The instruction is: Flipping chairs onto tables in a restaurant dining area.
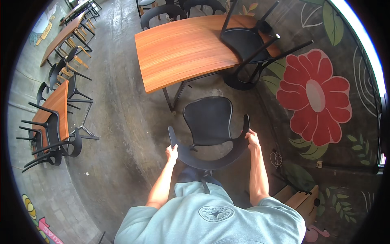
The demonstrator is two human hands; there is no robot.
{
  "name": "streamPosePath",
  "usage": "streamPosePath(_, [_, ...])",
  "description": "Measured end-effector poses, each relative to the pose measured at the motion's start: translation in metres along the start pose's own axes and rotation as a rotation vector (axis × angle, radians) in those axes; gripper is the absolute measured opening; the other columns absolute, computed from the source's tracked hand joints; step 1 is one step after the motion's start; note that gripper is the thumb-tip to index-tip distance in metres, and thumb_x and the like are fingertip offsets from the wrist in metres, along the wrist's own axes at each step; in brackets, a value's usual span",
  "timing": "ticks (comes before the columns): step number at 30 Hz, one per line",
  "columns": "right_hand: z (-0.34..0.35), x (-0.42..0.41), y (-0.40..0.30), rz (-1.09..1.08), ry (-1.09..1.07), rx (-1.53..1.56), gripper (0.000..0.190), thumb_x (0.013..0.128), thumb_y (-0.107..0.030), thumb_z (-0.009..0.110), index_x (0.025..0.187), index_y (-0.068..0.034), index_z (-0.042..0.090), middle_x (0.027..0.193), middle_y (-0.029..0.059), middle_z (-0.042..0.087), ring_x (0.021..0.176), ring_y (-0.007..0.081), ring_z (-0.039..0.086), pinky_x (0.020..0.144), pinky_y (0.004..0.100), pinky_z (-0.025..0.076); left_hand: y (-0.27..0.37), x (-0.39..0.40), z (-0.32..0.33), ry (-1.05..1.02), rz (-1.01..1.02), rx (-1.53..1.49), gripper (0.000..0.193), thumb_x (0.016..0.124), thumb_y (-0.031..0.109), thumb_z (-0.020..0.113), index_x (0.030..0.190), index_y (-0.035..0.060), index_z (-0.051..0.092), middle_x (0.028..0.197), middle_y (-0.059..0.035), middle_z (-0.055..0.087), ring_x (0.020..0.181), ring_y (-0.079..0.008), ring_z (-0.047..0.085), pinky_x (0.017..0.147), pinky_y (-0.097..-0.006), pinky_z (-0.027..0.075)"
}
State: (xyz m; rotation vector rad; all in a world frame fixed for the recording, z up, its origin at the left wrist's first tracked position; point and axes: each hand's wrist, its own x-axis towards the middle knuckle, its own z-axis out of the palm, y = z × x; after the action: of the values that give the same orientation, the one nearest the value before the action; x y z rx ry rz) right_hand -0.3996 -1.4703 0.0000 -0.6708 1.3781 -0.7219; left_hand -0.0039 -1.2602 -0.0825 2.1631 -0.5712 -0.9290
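Observation:
Both hands grip a black chair (208,123) with a padded seat and a curved backrest (210,161). My left hand (172,152) is closed around the left end of the backrest, and my right hand (253,138) holds its right end. The backrest is towards my body, while the seat points at a wooden-topped table (182,48) ahead. The chair's legs are mostly hidden under the seat. Upturned on the table's right end rests another black chair (243,44), its legs sticking up and its backrest hanging below the tabletop edge.
A painted wall with a red flower (315,96) runs along the right, with a coiled cable (276,159) low beside it. At left stands a smaller table (62,113) bearing upturned chairs (53,131). Wooden panels (300,201) are behind my right side. Concrete floor (122,122) lies between the tables.

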Motion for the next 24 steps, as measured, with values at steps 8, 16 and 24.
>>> streamPosePath(8, [0.033, 0.118, -0.007, -0.082, 0.143, -0.303, 0.036, 0.064, 0.007, 0.044, 0.093, -0.001, 0.063, 0.070, 0.0060, 0.056, 0.061, 0.0175, 0.053, 0.054, 0.0299, 0.046, 0.024, 0.044, 0.021, 0.150, 0.137, 0.039, 0.022, 0.083, 0.021, 0.063, 0.087, -0.0014, 0.062, 0.076, -0.0230, 0.064, 0.073, -0.0397, 0.063, 0.065, -0.0450, 0.048])
streamPosePath(16, [0.042, 0.159, -0.005, -0.100, 0.439, -0.785, 0.050, 0.072, 0.000, 0.047, 0.121, -0.006, 0.059, 0.100, 0.0137, 0.067, 0.092, 0.0222, 0.063, 0.082, 0.0303, 0.047, 0.042, 0.065, 0.037, -0.098, -0.005, -0.037, 0.026, 0.083, 0.022, 0.063, 0.091, -0.0021, 0.061, 0.082, -0.0203, 0.066, 0.081, -0.0360, 0.064, 0.072, -0.0427, 0.048])
streamPosePath(24, [0.031, 0.124, -0.021, -0.150, 0.497, -0.835, 0.041, 0.079, -0.010, 0.050, 0.119, -0.005, 0.057, 0.112, 0.0172, 0.062, 0.106, 0.0282, 0.060, 0.092, 0.0342, 0.046, 0.055, 0.052, 0.050, -0.099, -0.146, 0.090, 0.034, 0.085, 0.027, 0.061, 0.101, -0.0027, 0.059, 0.093, -0.0224, 0.065, 0.088, -0.0340, 0.064, 0.075, -0.0424, 0.052])
